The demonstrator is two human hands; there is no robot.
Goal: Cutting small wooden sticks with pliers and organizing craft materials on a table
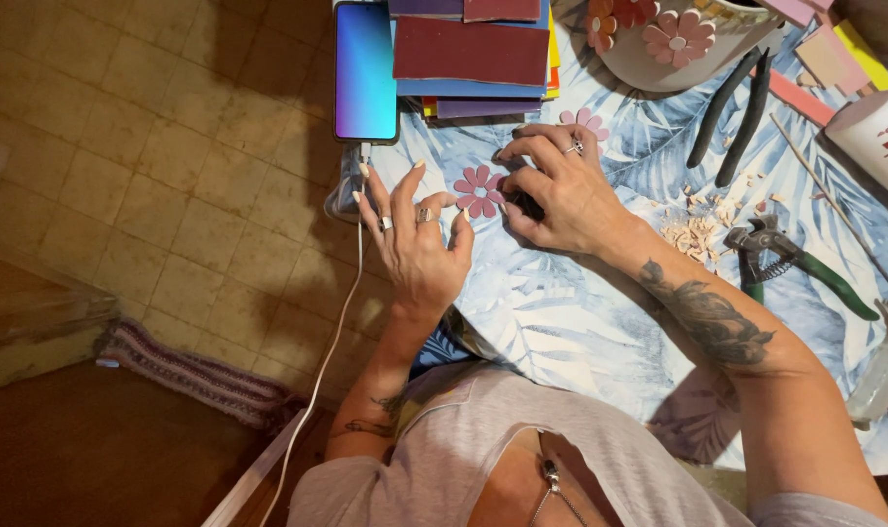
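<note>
Two hands on one pink flower cutout (480, 191), lying flat on the bench (561, 312) near its left edge, face up. Round shape, so no real long axis; petals radiate all ways around a small paler centre. Left hand (416, 234) comes in from below, palm down, fingers splayed and raised; its thumb tip sits just at the lower left petals, grip spread wide, pinching nothing. Right hand (556, 190) reaches in from the right, forearm crossing the bench diagonally, wrist bent, fingers curled with tips pressing down on the cloth; thumb and forefinger touch the flower's right edge. Can't tell if it actually pinches the flower or only steadies it. Flower looks matte, dusty pink, roughly eight rounded petals, thin like foam or card. Bench wears a blue-and-white leaf-print cloth. Just above the hands: a phone (366, 70) with lit gradient screen, white cable (338, 322) running down off the edge, and a stack of coloured sheets (470, 54). A second pink flower (584, 121) lies just behind the right hand. Right of it: black pliers (737, 107), pale offcuts (696, 232), green-handled cutters (795, 262).
</note>
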